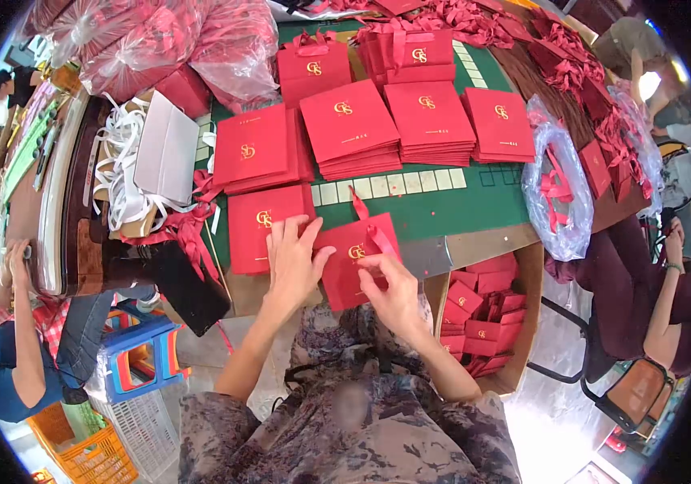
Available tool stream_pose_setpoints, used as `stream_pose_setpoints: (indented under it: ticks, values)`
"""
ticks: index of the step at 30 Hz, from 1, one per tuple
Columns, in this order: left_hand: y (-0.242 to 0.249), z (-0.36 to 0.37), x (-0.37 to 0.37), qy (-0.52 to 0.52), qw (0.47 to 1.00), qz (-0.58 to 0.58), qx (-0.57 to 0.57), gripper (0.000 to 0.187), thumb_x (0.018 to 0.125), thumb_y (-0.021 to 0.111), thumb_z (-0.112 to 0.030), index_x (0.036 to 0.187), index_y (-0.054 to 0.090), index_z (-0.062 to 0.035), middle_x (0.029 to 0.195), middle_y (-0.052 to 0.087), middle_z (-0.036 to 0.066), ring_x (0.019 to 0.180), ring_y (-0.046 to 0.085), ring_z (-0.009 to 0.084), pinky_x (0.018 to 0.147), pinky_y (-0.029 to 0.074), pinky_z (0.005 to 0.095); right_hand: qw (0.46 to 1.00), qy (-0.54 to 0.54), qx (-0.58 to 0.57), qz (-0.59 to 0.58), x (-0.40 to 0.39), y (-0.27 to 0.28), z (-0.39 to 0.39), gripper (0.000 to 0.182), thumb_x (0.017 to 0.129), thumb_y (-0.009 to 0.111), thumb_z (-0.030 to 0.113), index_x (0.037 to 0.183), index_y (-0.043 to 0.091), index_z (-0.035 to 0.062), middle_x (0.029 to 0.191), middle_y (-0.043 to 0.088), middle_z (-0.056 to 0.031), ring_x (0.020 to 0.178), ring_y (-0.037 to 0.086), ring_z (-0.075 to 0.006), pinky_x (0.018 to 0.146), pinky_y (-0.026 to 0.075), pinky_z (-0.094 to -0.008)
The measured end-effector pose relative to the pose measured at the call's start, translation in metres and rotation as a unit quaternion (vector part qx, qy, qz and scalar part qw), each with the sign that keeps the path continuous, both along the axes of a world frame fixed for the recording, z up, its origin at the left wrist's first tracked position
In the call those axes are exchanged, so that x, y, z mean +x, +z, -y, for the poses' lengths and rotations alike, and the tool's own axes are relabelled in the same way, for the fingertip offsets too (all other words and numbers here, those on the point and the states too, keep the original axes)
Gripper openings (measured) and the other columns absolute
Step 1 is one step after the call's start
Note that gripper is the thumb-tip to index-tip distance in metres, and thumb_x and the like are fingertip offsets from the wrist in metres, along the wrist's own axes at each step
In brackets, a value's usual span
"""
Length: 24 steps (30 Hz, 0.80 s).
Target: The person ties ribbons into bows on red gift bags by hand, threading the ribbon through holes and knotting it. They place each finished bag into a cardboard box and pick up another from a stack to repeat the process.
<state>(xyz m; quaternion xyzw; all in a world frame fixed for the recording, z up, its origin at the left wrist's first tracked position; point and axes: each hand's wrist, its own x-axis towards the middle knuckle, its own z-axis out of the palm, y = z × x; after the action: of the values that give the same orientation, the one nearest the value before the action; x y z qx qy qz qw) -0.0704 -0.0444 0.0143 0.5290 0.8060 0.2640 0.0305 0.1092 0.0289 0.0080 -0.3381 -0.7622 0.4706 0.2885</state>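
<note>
A flat red paper gift bag (351, 256) with a gold logo lies at the near edge of the green table (450, 202). My left hand (293, 262) rests flat on its left side with fingers spread. My right hand (392, 286) pinches a red ribbon handle (376, 235) at the bag's right part. Another flat red bag (258, 226) lies just left of my left hand.
Stacks of red bags (430, 121) fill the table's middle and back. A cardboard box (482, 319) of small red boxes sits lower right. Red ribbons (571, 64) pile at right, a plastic bag (559, 194) beside them. White ribbons (119, 173) lie left. People sit on both sides.
</note>
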Motion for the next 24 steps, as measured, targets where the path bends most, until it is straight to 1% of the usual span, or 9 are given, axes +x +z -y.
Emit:
stream_pose_setpoints:
  ticks: [1, 2, 4, 7, 12, 14, 15, 20, 24]
  values:
    - [-0.001, 0.0, -0.001, -0.011, 1.0, -0.01, -0.015, 0.047, 0.076, 0.081, -0.021, 0.119, 0.068, -0.0062, 0.119, 0.058, 0.013, 0.112, 0.05, 0.0313, 0.091, 0.042, 0.0425, 1.0, 0.0, 0.019, 0.001, -0.003, -0.005, -0.001, 0.015, 0.088, 0.067, 0.002, 0.103, 0.066, 0.0009, 0.094, 0.069, -0.0132, 0.083, 0.071, -0.0222, 0.074, 0.055, -0.032]
    - [-0.001, 0.0, -0.002, -0.022, 0.999, -0.021, -0.029, 0.045, 0.075, 0.081, -0.022, 0.117, 0.069, -0.0064, 0.119, 0.058, 0.013, 0.113, 0.05, 0.0306, 0.092, 0.04, 0.0428, 1.0, -0.001, 0.018, 0.0, -0.006, -0.008, -0.002, 0.015, 0.088, 0.067, 0.002, 0.103, 0.066, 0.0009, 0.094, 0.069, -0.0132, 0.083, 0.071, -0.0222, 0.074, 0.055, -0.032]
    - [-0.003, -0.001, 0.0, -0.022, 0.999, -0.022, -0.026, 0.043, 0.075, 0.081, -0.021, 0.114, 0.07, -0.0065, 0.119, 0.058, 0.012, 0.113, 0.05, 0.0305, 0.092, 0.041, 0.0425, 0.999, -0.009, 0.03, -0.005, -0.01, -0.014, -0.002, 0.014, 0.087, 0.068, 0.003, 0.101, 0.065, 0.0023, 0.092, 0.067, -0.0144, 0.084, 0.068, -0.0329, 0.072, 0.054, -0.039]
    - [-0.006, 0.0, 0.002, -0.026, 0.999, -0.028, -0.013, 0.041, 0.075, 0.081, -0.021, 0.112, 0.071, -0.0068, 0.119, 0.059, 0.011, 0.112, 0.051, 0.0303, 0.091, 0.041, 0.0424, 0.999, -0.01, 0.049, -0.009, -0.012, -0.015, -0.003, 0.014, 0.087, 0.067, 0.003, 0.101, 0.066, 0.0035, 0.092, 0.067, -0.0146, 0.085, 0.067, -0.034, 0.073, 0.053, -0.0397]
    - [-0.01, 0.002, 0.01, -0.045, 0.998, -0.036, 0.011, 0.039, 0.074, 0.08, -0.019, 0.111, 0.071, -0.0075, 0.115, 0.061, 0.009, 0.107, 0.053, 0.0298, 0.088, 0.042, 0.0427, 0.997, -0.02, 0.07, -0.001, -0.01, -0.027, -0.004, 0.013, 0.087, 0.068, 0.005, 0.1, 0.068, 0.0054, 0.093, 0.067, -0.013, 0.086, 0.067, -0.0327, 0.075, 0.052, -0.0399]
    - [-0.01, 0.003, 0.013, -0.056, 0.998, -0.008, 0.019, 0.036, 0.073, 0.08, -0.013, 0.107, 0.069, -0.007, 0.109, 0.062, 0.009, 0.101, 0.055, 0.0298, 0.083, 0.045, 0.0413, 0.996, -0.025, 0.084, 0.006, -0.009, -0.032, -0.004, 0.013, 0.087, 0.069, 0.006, 0.1, 0.069, 0.0059, 0.093, 0.068, -0.0123, 0.087, 0.067, -0.032, 0.075, 0.052, -0.0398]
    - [-0.01, 0.004, 0.013, -0.059, 0.998, -0.008, 0.018, 0.036, 0.073, 0.08, -0.013, 0.107, 0.069, -0.007, 0.109, 0.062, 0.009, 0.101, 0.055, 0.0298, 0.083, 0.045, 0.0413, 0.996, -0.02, 0.086, 0.011, -0.009, -0.033, -0.004, 0.013, 0.087, 0.069, 0.006, 0.1, 0.069, 0.0051, 0.093, 0.068, -0.0125, 0.087, 0.067, -0.031, 0.075, 0.052, -0.0384]
    - [-0.002, 0.003, 0.01, -0.076, 0.994, 0.077, 0.022, 0.032, 0.072, 0.079, -0.002, 0.1, 0.063, -0.0044, 0.094, 0.061, 0.01, 0.089, 0.058, 0.0297, 0.072, 0.049, 0.0387, 0.998, -0.023, 0.064, 0.019, -0.008, -0.034, -0.003, 0.013, 0.085, 0.072, 0.007, 0.098, 0.071, 0.0041, 0.092, 0.069, -0.0123, 0.087, 0.068, -0.0292, 0.076, 0.053, -0.0367]
    - [0.003, 0.005, 0.007, -0.058, 0.988, 0.14, 0.003, 0.028, 0.076, 0.074, 0.001, 0.101, 0.063, -0.0042, 0.089, 0.061, 0.01, 0.086, 0.06, 0.0263, 0.072, 0.05, 0.036, 0.998, -0.018, 0.055, 0.008, -0.007, -0.028, -0.002, 0.013, 0.084, 0.073, 0.008, 0.096, 0.071, 0.0039, 0.091, 0.069, -0.0115, 0.086, 0.068, -0.0287, 0.074, 0.053, -0.0357]
